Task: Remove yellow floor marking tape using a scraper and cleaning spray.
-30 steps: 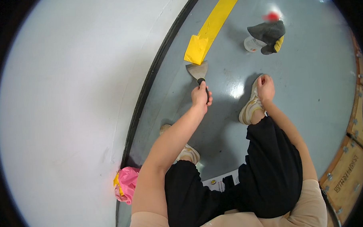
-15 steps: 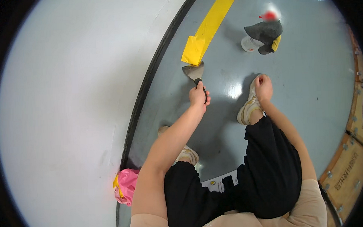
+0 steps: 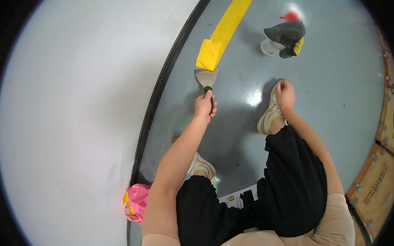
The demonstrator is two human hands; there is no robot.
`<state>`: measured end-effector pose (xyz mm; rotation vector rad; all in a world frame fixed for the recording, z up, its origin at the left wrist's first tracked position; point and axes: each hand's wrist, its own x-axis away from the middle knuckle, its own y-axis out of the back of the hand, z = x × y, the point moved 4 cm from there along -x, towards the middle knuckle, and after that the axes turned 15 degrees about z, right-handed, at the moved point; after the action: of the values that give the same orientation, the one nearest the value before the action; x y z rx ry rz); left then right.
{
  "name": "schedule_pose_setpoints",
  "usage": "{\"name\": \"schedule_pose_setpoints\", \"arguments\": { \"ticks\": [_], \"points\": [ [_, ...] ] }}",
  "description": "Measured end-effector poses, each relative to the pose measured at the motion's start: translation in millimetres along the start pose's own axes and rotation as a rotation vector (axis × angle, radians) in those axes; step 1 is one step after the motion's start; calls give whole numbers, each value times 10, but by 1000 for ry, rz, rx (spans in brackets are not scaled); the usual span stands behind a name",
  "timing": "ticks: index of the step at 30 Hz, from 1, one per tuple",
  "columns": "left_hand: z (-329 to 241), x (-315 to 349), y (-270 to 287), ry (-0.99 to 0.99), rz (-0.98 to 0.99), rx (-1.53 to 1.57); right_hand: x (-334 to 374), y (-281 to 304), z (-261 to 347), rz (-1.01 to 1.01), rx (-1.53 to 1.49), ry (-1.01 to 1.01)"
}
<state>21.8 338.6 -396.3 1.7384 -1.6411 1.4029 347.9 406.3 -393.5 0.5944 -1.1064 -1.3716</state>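
My left hand [image 3: 204, 105] is wrapped round the black handle of a scraper [image 3: 207, 78] with a wide metal blade. The blade's edge is close to the near end of a yellow tape strip [image 3: 232, 20] on the grey floor; whether they touch is hard to tell. At that end, a flap of the yellow tape [image 3: 208, 53] lies folded over the strip. My right hand [image 3: 286, 93] rests closed beside the toe of my right shoe [image 3: 269, 118], fingers curled in and nothing visible in them.
A white wall [image 3: 75, 105] with a black base strip [image 3: 159, 87] runs along the left. Ahead to the right, a bottle [image 3: 270, 47] with a red top has a grey glove [image 3: 287, 34] draped over it. A pink bag [image 3: 139, 198] lies by the wall; wooden crates [image 3: 383, 177] line the right.
My left hand and the scraper have moved slightly left, and the handle has turned more upright. My right hand stays by the shoe. The tape flap looks unchanged.
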Motion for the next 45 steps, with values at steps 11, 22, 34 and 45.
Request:
{"name": "schedule_pose_setpoints", "arguments": {
  "ticks": [11,22,34,45],
  "points": [
    [188,124,-50,-3,-12,7,17,38,25,-4,-8,-29],
    [-108,92,228,-33,47,-190,-1,37,0,-9,-5,2],
    [-22,254,403,8,52,-249,23,64,38,-10,-39,-3],
    [-356,106,386,21,30,-373,-27,40,-38,-30,-59,32]
  ]
}}
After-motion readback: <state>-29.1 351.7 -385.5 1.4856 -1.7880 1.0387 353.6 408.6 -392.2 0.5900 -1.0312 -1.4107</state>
